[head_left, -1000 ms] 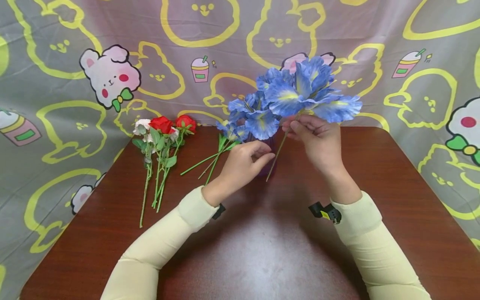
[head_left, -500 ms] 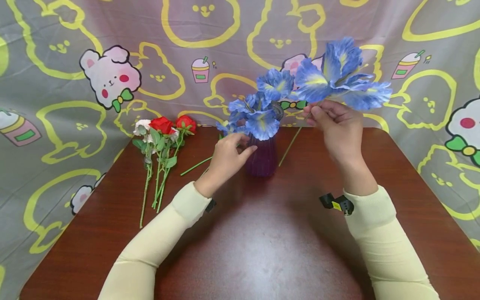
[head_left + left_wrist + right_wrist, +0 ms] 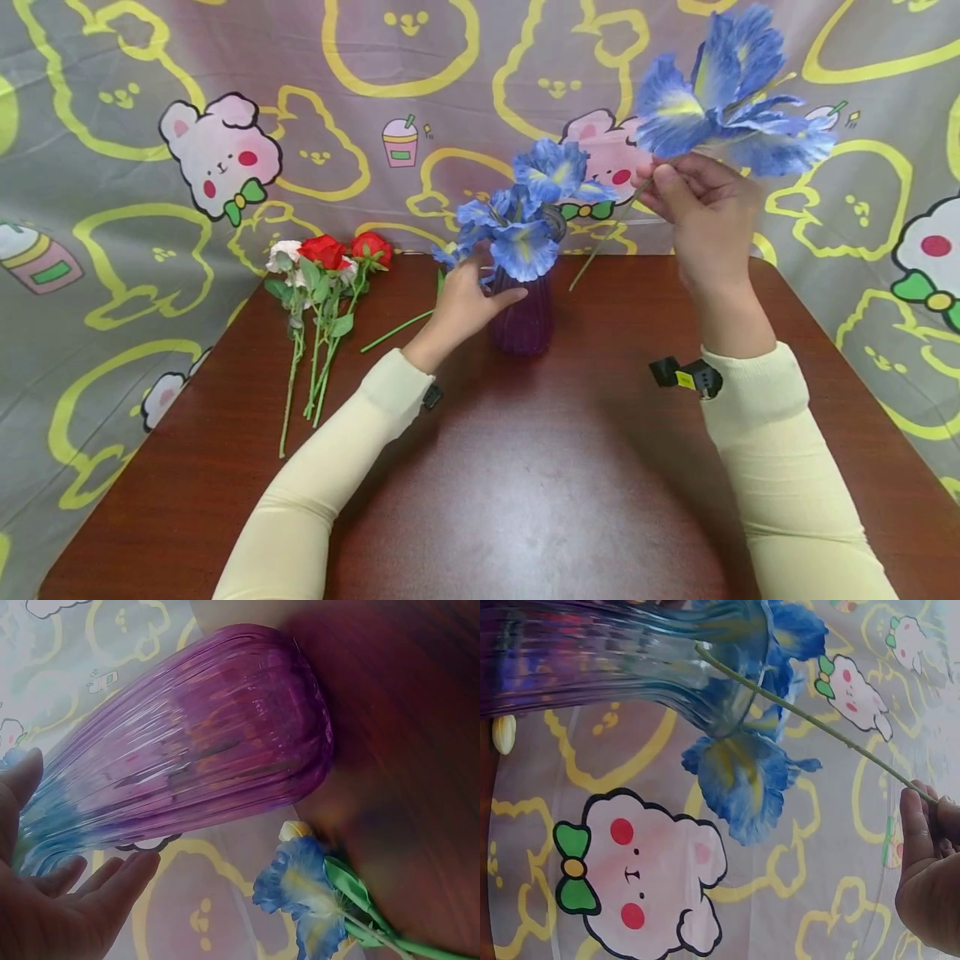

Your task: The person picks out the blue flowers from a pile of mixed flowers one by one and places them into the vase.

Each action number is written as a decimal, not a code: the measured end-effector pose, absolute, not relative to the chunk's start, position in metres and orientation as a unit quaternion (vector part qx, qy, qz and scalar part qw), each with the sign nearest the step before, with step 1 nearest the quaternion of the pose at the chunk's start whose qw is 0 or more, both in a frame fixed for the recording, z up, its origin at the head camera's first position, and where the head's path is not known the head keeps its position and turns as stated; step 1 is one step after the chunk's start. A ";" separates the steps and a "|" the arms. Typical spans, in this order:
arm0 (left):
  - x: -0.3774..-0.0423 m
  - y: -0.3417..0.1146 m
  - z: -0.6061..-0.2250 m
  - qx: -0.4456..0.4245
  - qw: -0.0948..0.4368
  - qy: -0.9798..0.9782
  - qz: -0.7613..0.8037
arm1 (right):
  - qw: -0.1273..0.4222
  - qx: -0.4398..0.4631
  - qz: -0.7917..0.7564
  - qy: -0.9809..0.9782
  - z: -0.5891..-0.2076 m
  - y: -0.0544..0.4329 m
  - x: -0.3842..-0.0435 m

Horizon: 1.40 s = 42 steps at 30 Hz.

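Observation:
High at the right of the head view, my right hand (image 3: 712, 217) pinches the thin stem of a blue iris (image 3: 738, 96) just under its bloom. The stem (image 3: 817, 724) slants down, and in the right wrist view its tip overlaps the vase's flared top. A ribbed purple vase (image 3: 521, 325) stands upright on the table with blue irises (image 3: 521, 229) at its mouth. My left hand (image 3: 461, 304) is at the vase's left side. In the left wrist view, its thumb and fingers (image 3: 139, 874) are spread about the bluish neck; whether they touch it I cannot tell.
Red roses (image 3: 324, 250) and white roses (image 3: 283, 254) lie with their stems on the left of the brown table (image 3: 495, 500). Behind the left hand lies another blue iris (image 3: 304, 900) with green stems. A patterned cloth (image 3: 450, 75) hangs around the table.
My right hand has lifted the iris up and to the right, away from the vase. My left hand has shifted left, then back toward the vase's neck with its thumb spread.

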<state>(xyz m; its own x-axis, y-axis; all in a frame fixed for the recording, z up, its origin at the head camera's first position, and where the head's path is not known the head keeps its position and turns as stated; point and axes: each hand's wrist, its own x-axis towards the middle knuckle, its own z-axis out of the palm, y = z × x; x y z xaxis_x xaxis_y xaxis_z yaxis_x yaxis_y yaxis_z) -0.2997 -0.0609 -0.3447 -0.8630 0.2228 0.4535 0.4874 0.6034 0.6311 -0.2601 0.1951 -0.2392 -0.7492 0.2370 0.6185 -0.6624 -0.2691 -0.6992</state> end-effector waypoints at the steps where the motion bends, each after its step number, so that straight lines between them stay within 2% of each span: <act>1: -0.301 -0.060 -0.345 -0.201 0.164 -0.880 -0.397 | 0.298 0.201 0.770 -0.527 -0.237 0.196 -0.262; 11: -0.307 -0.054 -0.352 -0.190 0.129 -0.885 -0.405 | 0.337 0.188 0.777 -0.497 -0.224 0.195 -0.272; 23: -0.308 -0.054 -0.355 -0.214 0.140 -0.879 -0.403 | 0.379 0.161 0.799 -0.438 -0.201 0.190 -0.273; 33: -0.308 -0.054 -0.354 -0.213 0.124 -0.887 -0.391 | 0.353 0.148 0.801 -0.460 -0.213 0.176 -0.289; 42: -0.309 -0.055 -0.353 -0.237 0.148 -0.889 -0.363 | 0.322 0.150 0.785 -0.508 -0.237 0.164 -0.298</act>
<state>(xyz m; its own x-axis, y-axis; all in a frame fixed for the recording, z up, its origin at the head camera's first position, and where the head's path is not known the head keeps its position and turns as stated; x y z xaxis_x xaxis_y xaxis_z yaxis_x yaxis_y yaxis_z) -0.3090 -0.0547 -0.3532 -0.8438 0.3139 0.4353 0.5289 0.6241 0.5751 -0.2980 0.1635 -0.2369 -0.7479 0.3527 0.5623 -0.6574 -0.2760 -0.7012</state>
